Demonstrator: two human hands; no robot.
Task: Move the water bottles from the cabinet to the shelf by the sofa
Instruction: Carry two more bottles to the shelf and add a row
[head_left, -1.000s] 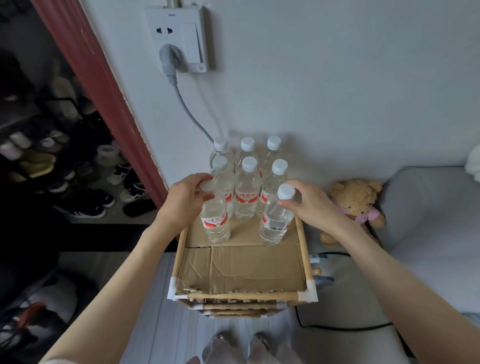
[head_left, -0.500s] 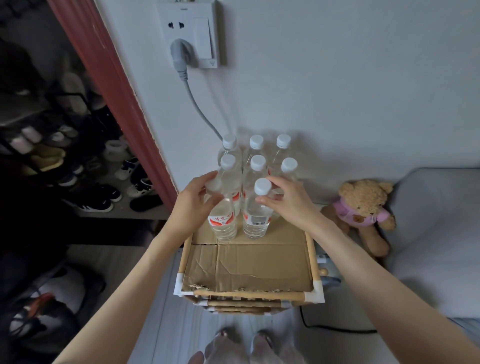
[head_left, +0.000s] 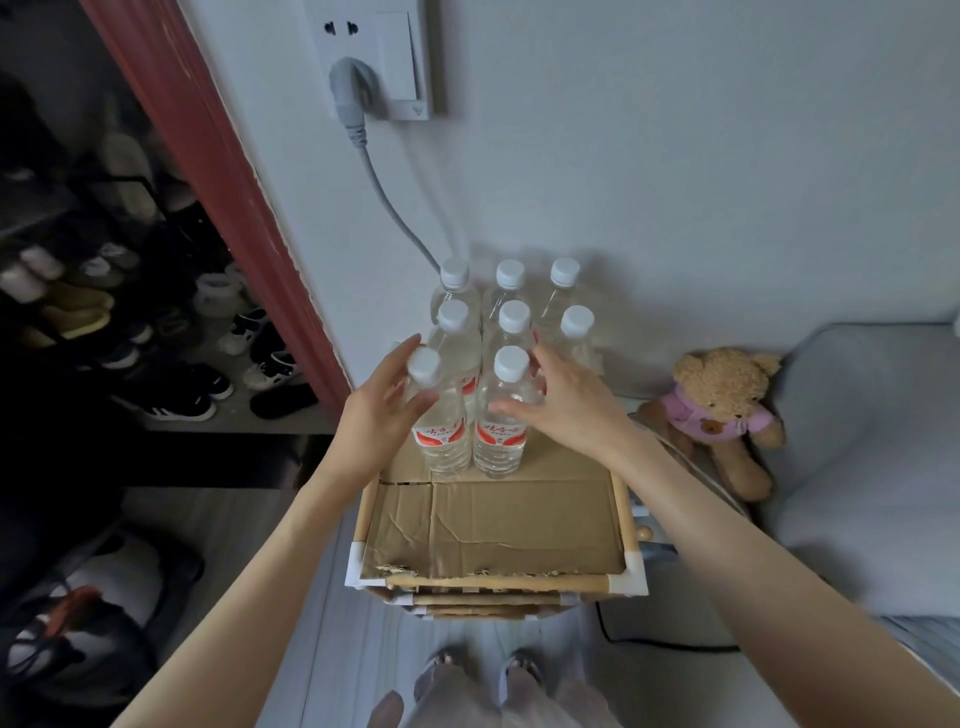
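Several clear water bottles with white caps and red labels stand upright at the back of the wooden shelf (head_left: 625, 519), on its cardboard top. The two nearest ones form a front row: the left front bottle (head_left: 442, 441) and the right front bottle (head_left: 500, 444) stand side by side. My left hand (head_left: 376, 415) is spread beside the left one, its thumb in front of the bottle's shoulder and its fingers behind the cap. Around the right one my right hand (head_left: 569, 402) is spread the same way. Neither hand has curled fingers.
A teddy bear (head_left: 722, 410) sits to the right of the shelf against a grey sofa (head_left: 862, 467). A wall socket (head_left: 371, 57) feeds a grey cable (head_left: 395, 218) running down behind the bottles. A shoe rack (head_left: 156, 332) and a bag (head_left: 88, 618) are at left.
The right front bottle moved left and now stands beside the left one. Both hands went from gripping the bottles to spread fingers. The view came closer.
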